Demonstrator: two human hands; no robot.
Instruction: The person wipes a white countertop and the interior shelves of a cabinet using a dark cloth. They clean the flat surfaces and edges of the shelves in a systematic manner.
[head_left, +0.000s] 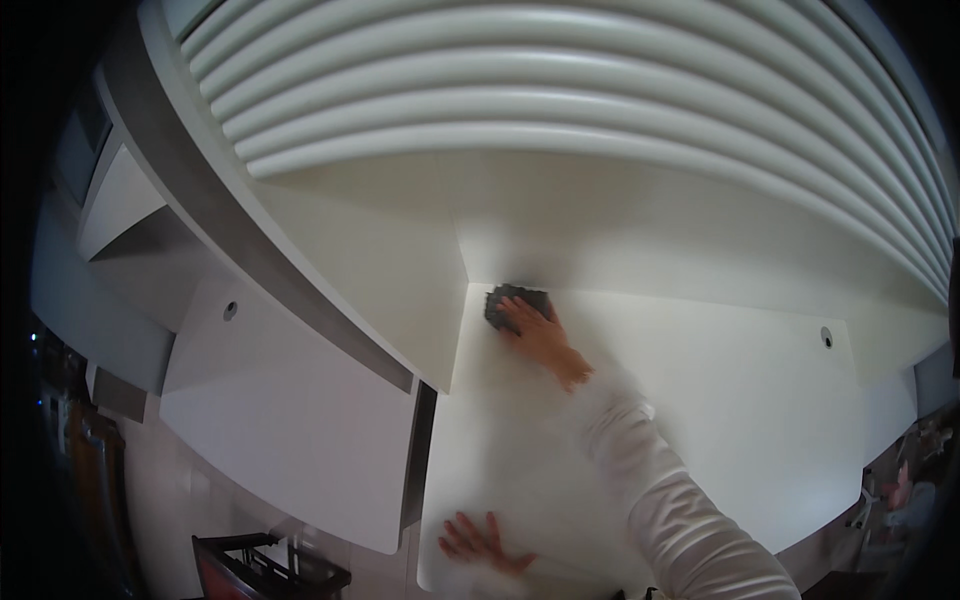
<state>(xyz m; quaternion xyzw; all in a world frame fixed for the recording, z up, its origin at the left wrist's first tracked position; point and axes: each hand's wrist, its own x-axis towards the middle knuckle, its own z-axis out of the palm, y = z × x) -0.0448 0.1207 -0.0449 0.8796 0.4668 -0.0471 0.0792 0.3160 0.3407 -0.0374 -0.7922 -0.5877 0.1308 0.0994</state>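
My right hand (538, 335) presses a dark grey cloth (517, 294) against the white desk top (712, 420). The cloth lies in the back left corner, where the desk meets the back panel (600, 251) and the side panel (375, 255). Close to the front left edge, my left hand (481, 546) rests flat on the desk with its fingers apart and nothing in it. White sleeves cover both wrists, and the right forearm crosses the desk from the lower right.
White rounded slats (525, 105) overhang the desk's back. Beyond the side panel stands a second white desk (300, 412) with a cable hole (230, 310). Another cable hole (826, 337) sits at the right. A dark-framed chair (266, 562) is at the lower left.
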